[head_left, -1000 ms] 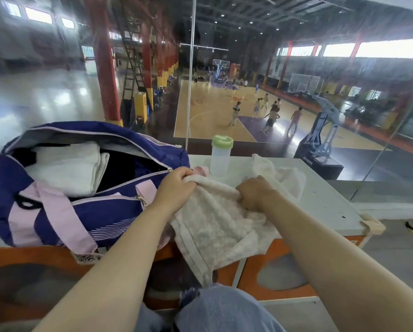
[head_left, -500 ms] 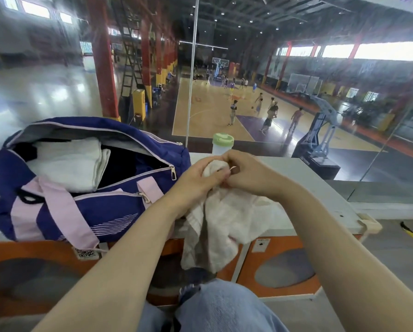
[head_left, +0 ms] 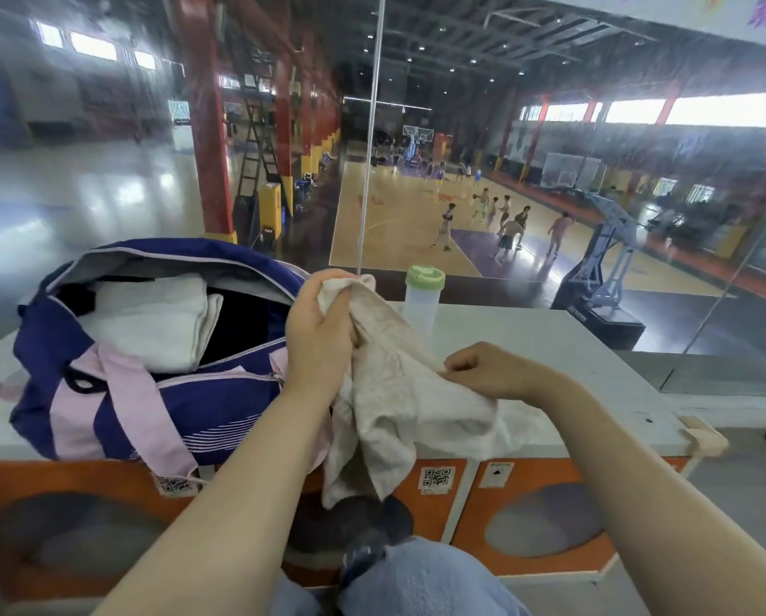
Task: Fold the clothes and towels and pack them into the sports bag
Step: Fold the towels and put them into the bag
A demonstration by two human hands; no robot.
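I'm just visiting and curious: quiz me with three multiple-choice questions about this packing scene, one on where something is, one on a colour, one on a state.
1. Where does the bottle stand?
A. on the countertop, behind the beige towel
B. inside the bag
C. on the floor

2. What colour is the bottle's lid?
A. red
B. green
C. black

3. What state is the sports bag in?
A. zipped shut
C. open, with a folded white towel inside
B. open and empty

Answers:
1. A: it rises from the countertop just past the beige towel, which the left hand and right hand grip.
2. B: the cap is light green.
3. C: the top gapes and the white towel shows inside.
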